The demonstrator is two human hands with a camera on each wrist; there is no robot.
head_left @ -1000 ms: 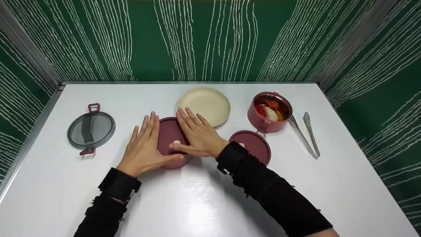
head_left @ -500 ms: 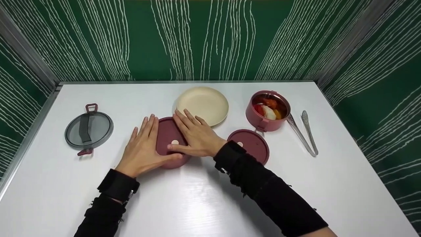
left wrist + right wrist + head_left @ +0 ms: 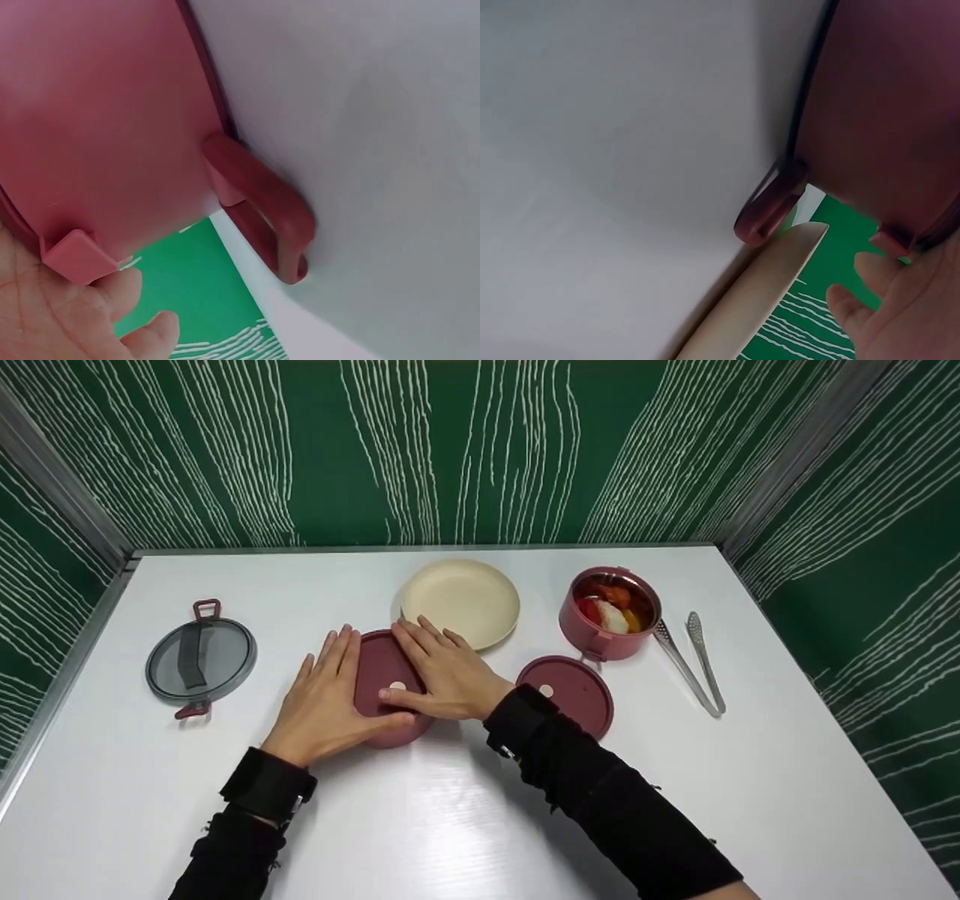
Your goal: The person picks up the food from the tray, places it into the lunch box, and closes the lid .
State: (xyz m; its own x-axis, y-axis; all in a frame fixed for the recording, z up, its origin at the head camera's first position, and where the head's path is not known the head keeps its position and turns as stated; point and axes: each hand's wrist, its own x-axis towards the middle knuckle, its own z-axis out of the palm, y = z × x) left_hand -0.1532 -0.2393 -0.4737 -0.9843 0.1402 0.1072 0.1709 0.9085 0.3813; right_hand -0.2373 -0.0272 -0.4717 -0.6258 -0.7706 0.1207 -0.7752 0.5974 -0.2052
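Observation:
A round maroon lid (image 3: 379, 667) with a pale round knob covers a pink pot (image 3: 397, 737) at the middle of the table. Flat along the lid's left edge lies my left hand (image 3: 322, 697), fingers straight, thumb across the front. From the other side my right hand (image 3: 454, 682) presses on the lid, fingers extended, thumb beside the knob. Both wrist views show the pot's smooth wall close up. A dark red loop handle (image 3: 289, 217) and a small pink tab (image 3: 79, 256) stick out in the left wrist view.
A cream plate (image 3: 480, 592) sits just behind the pot. To the right are a second maroon lid (image 3: 581, 694), an open pink pot (image 3: 607, 648) with pieces of food, and metal tongs (image 3: 691, 679). A grey lid (image 3: 232, 660) with red clips lies left.
The head view shifts slightly. Both hands stay in the same place on the lid, and nothing on the table has moved.

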